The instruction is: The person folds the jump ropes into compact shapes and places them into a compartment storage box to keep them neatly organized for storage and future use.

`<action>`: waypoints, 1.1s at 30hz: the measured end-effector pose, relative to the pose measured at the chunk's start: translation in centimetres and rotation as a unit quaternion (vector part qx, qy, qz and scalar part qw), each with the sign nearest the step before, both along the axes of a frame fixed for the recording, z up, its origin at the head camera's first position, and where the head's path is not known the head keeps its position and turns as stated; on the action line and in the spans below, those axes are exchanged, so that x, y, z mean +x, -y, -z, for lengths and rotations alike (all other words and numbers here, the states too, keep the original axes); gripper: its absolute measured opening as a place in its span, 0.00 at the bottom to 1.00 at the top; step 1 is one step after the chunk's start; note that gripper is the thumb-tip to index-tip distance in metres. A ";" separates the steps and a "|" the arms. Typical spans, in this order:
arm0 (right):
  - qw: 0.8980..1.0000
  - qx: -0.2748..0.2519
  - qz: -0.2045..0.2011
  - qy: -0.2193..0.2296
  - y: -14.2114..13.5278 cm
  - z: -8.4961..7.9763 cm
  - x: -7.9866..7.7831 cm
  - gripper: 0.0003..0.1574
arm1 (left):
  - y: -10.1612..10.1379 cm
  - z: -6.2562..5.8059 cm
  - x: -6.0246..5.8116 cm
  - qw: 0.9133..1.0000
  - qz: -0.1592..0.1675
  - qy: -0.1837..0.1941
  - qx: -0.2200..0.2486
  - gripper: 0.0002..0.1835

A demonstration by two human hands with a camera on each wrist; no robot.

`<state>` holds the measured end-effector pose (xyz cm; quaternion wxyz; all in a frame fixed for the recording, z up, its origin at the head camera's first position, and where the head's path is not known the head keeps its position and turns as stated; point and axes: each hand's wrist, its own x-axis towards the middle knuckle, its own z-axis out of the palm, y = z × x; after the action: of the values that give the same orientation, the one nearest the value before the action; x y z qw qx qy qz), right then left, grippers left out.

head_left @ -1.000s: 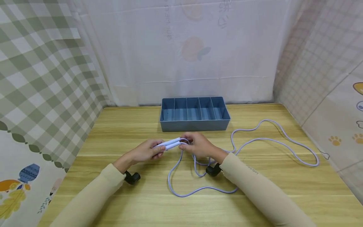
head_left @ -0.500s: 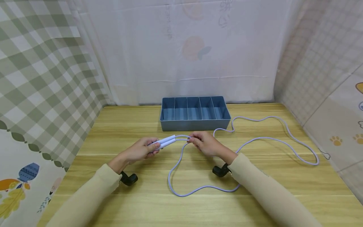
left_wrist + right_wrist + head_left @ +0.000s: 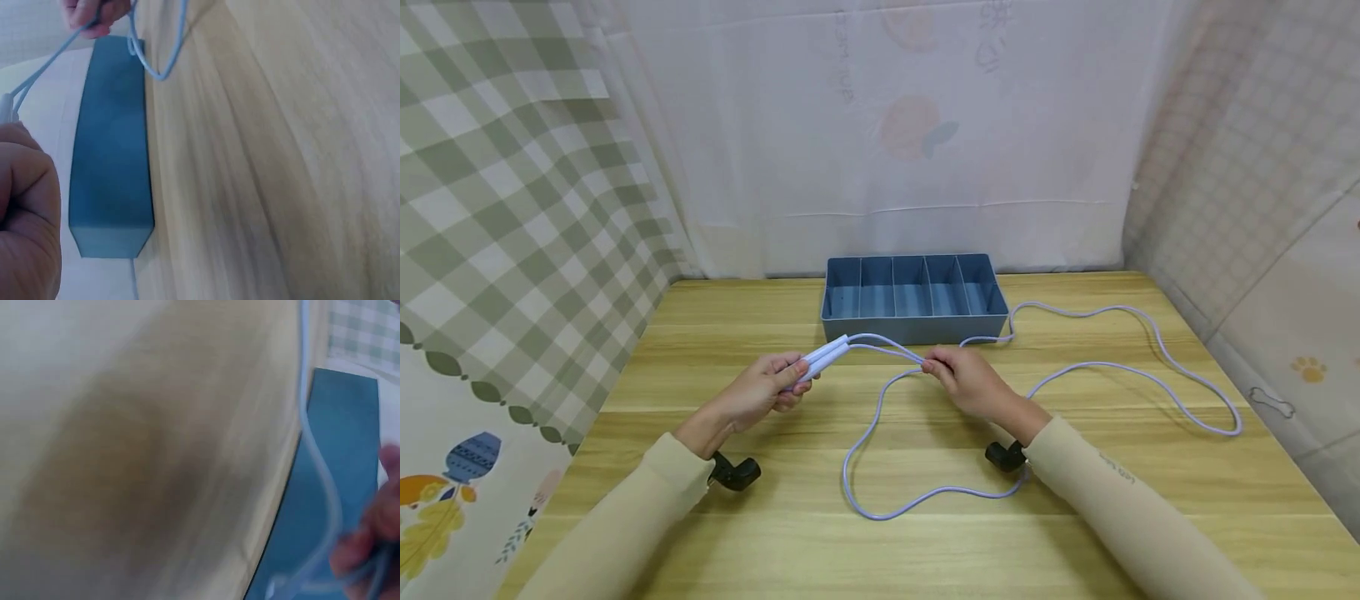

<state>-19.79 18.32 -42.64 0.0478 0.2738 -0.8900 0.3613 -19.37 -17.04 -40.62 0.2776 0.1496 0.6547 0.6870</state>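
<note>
A pale lavender jump rope is in both hands in the head view. My left hand [image 3: 767,385] grips its two handles [image 3: 824,358] side by side, thumb on top, their cord ends pointing up and to the right. Both strands of the cord [image 3: 880,342] run from the handles to my right hand [image 3: 966,382], which pinches them together between thumb and fingers. The remaining cord lies on the table in loose loops, one in front of the hands and a longer one to the right. The left wrist view shows the curled left fingers [image 3: 28,206] at its edge.
A blue-grey box [image 3: 916,329] with several compartments stands behind the hands, near the back of the wooden table [image 3: 737,533]. White cloth [image 3: 760,167] hangs behind it, and a green checked cloth [image 3: 512,167] hangs at the left.
My right hand has slid along the cord to the right, away from the handles. My left hand has shifted slightly left and tilted the handles up. The cord's small middle loops have been drawn out.
</note>
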 end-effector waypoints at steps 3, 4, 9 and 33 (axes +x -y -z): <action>0.998 0.035 0.037 -0.043 -0.1 0.3 0.2 0.08 | -0.1 -0.1 0.0 0.999 -0.004 0.006 0.032 0.16; 0.997 0.043 0.045 -0.048 -0.2 0.3 0.4 0.07 | -0.2 -0.2 0.0 0.999 -0.009 0.008 0.043 0.16; 0.992 0.077 0.063 -0.079 -0.3 0.8 1.3 0.09 | -0.5 -0.4 0.1 0.994 -0.054 0.019 0.088 0.17; 0.910 0.203 -0.220 -0.286 5.8 -3.9 4.8 0.13 | -5.8 0.3 0.9 0.959 -0.013 -0.216 -0.182 0.16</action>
<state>-14.96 12.55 -38.72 0.1630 0.5585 -0.8094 0.0800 -18.45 -11.24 -40.96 0.1430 0.2323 0.8151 0.5110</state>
